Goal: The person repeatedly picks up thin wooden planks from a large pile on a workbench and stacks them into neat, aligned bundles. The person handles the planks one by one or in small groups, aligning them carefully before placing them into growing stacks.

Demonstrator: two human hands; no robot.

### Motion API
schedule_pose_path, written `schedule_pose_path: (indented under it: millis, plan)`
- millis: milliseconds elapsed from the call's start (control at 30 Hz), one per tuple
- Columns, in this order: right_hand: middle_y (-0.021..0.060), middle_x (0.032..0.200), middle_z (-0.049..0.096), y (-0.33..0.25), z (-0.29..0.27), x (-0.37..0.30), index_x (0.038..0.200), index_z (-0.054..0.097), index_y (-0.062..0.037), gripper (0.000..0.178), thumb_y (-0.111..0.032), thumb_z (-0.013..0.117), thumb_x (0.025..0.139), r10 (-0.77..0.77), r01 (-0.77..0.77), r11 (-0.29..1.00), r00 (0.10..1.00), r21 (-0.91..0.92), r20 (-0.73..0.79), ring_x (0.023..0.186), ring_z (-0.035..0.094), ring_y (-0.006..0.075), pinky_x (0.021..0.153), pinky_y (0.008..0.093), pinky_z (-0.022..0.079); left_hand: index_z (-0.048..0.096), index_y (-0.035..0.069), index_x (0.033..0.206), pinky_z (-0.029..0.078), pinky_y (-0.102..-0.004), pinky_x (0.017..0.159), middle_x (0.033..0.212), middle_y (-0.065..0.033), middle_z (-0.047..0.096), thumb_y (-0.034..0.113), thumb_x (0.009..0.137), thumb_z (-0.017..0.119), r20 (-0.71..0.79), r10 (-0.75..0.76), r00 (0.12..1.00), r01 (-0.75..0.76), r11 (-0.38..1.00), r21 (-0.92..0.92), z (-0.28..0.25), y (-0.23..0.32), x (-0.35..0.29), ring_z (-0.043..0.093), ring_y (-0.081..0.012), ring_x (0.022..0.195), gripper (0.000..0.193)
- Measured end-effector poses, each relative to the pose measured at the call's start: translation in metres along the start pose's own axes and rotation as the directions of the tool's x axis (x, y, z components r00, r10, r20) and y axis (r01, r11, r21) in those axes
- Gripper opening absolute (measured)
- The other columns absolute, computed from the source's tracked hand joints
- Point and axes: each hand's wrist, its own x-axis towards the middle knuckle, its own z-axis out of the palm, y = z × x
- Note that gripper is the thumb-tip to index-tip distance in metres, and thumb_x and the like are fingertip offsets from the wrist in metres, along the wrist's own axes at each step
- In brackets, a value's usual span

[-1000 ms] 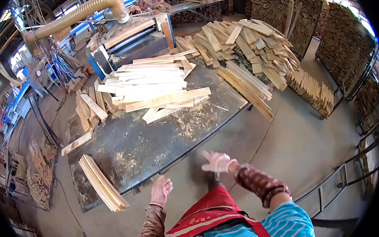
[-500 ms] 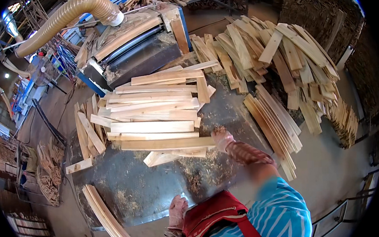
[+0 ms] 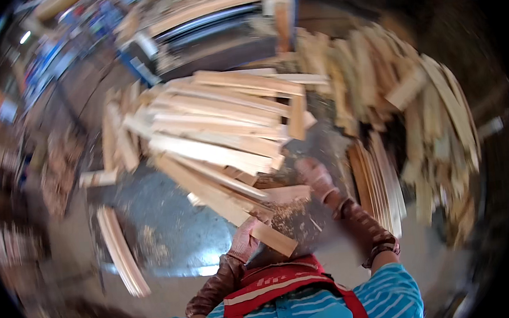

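My left hand (image 3: 246, 241), in a pale knit glove, is closed around a long wooden board (image 3: 207, 197) close to its near end. The board slants from the stack of boards (image 3: 215, 117) toward my apron (image 3: 273, 277). My right hand (image 3: 316, 177), gloved too, hovers or rests right of the stack, beside a short board (image 3: 290, 194). Motion smears its fingers, so I cannot make out whether it holds anything. Brown sleeve covers wrap both forearms.
All this lies on a dark metal table (image 3: 170, 225) strewn with wood shavings. A machine with a roller (image 3: 214, 21) stands behind. Large board piles (image 3: 373, 78) rise at the right, with a row of boards (image 3: 378, 179) nearer. A small bundle (image 3: 120, 250) lies at the table's left edge.
My left hand has come up from the table's near edge and taken hold of a board, which now slants toward me. My right hand has left the board's right end. The view has shifted.
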Motion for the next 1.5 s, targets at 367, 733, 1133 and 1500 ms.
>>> schedule_pose_path:
  millis: [367, 733, 1133, 1500]
  plan:
    - [0.0027, 0.079, 0.064, -0.019, 0.052, 0.015, 0.098, 0.066, -0.0028, 0.022, -0.021, 0.073, 0.088, 0.283, -0.407, 0.820, 0.899, 0.403, 0.333, 0.065, 0.060, 0.0137, 0.057, 0.0313, 0.051, 0.045, -0.002, 0.139, 0.058, -0.0444, 0.085, 0.102, -0.0198, 0.069, 0.013, 0.087, 0.067, -0.324, 0.339, 0.883, -0.272, 0.933, 0.235, -0.008, -0.028, -0.029, 0.068, -0.0316, 0.093, 0.058]
    - [0.0121, 0.107, 0.073, -0.050, 0.006, -0.080, 0.131, 0.060, -0.0029, 0.042, -0.028, 0.063, 0.097, 0.247, -0.355, 0.934, 0.710, 0.033, 0.659, 0.096, 0.070, 0.0213, 0.081, 0.0341, 0.055, 0.060, -0.004, 0.123, 0.059, -0.0406, 0.085, 0.105, -0.0138, 0.071, 0.023, 0.085, 0.078, 0.037, 0.079, 0.996, -0.088, 0.913, 0.399, 0.128, 0.030, 0.048, 0.070, -0.0268, 0.093, 0.051]
    - [0.0229, 0.119, 0.068, -0.060, -0.011, 0.262, 0.137, 0.051, -0.0112, 0.057, -0.016, 0.060, 0.081, 0.021, 0.249, 0.438, 0.958, -0.864, 0.287, 0.118, 0.062, 0.0418, 0.098, 0.0453, 0.051, 0.064, -0.001, 0.126, 0.055, -0.0392, 0.091, 0.113, -0.0129, 0.071, 0.021, 0.083, 0.079, 0.032, 0.091, 0.995, -0.095, 0.887, 0.451, 0.101, 0.062, 0.004, 0.069, -0.0251, 0.099, 0.050]
    - [0.0236, 0.140, 0.053, -0.043, 0.021, 0.031, 0.140, 0.052, -0.0021, 0.079, -0.055, 0.070, 0.083, -0.281, 0.530, 0.554, 0.845, -0.643, 0.455, 0.130, 0.052, 0.0371, 0.111, 0.0421, 0.041, 0.061, 0.000, 0.126, 0.054, -0.0299, 0.081, 0.111, -0.0068, 0.068, 0.015, 0.086, 0.079, -0.141, 0.387, 0.911, -0.204, 0.721, 0.662, 0.045, 0.072, 0.033, 0.064, -0.0152, 0.095, 0.047]
